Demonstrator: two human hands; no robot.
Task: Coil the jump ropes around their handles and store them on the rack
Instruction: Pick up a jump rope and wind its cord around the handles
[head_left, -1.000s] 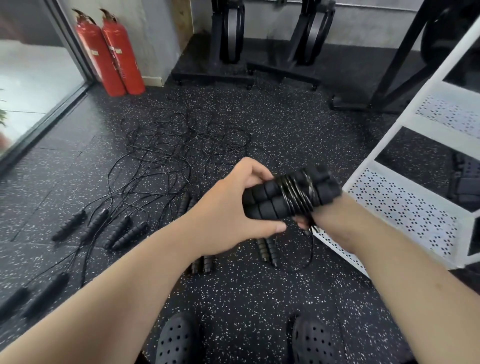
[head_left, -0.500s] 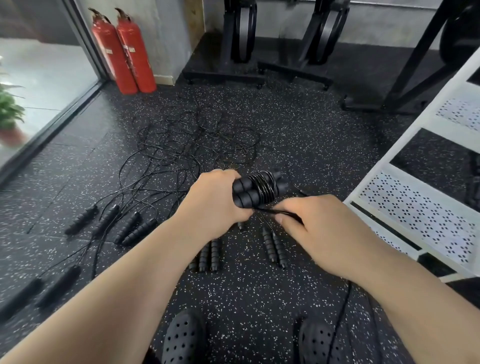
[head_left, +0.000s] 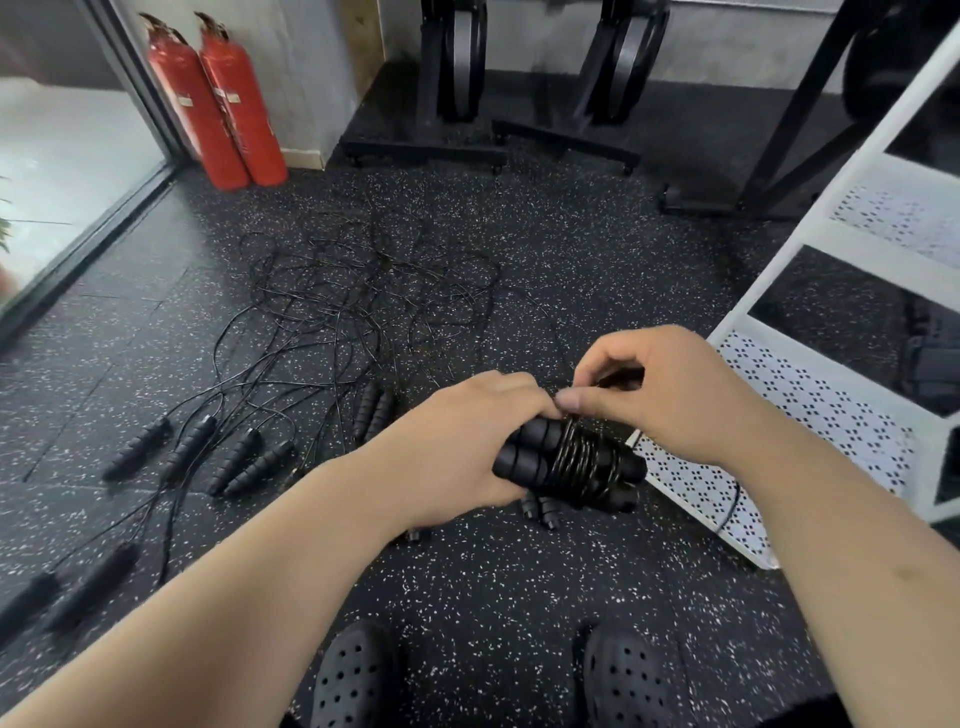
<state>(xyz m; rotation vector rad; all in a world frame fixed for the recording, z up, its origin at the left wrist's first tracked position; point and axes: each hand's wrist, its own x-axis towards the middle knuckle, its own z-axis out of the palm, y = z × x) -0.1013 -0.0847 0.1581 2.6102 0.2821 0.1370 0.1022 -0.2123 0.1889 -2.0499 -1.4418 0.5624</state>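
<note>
My left hand (head_left: 457, 447) grips a pair of black foam jump rope handles (head_left: 540, 457) held side by side, with several turns of thin black cord (head_left: 582, 457) wound round their middle. My right hand (head_left: 670, 395) is just above the bundle and pinches the cord between thumb and fingers. A loose end of cord (head_left: 730, 512) hangs down over the white rack (head_left: 810, 395) on the right. Several more jump ropes (head_left: 363, 296) lie tangled on the floor ahead, their handles (head_left: 228, 457) spread out to the left.
Two red fire extinguishers (head_left: 218, 109) stand by the glass door at the back left. Black gym machine frames (head_left: 467, 104) stand along the back wall. The white rack has perforated shelves, with dark objects (head_left: 930, 364) under it. My black clogs (head_left: 353, 680) are at the bottom.
My right hand has lifted from below right of the handles to above them, carrying the cord over the bundle. More turns lie round the handles, and the bundle sits lower and further right.
</note>
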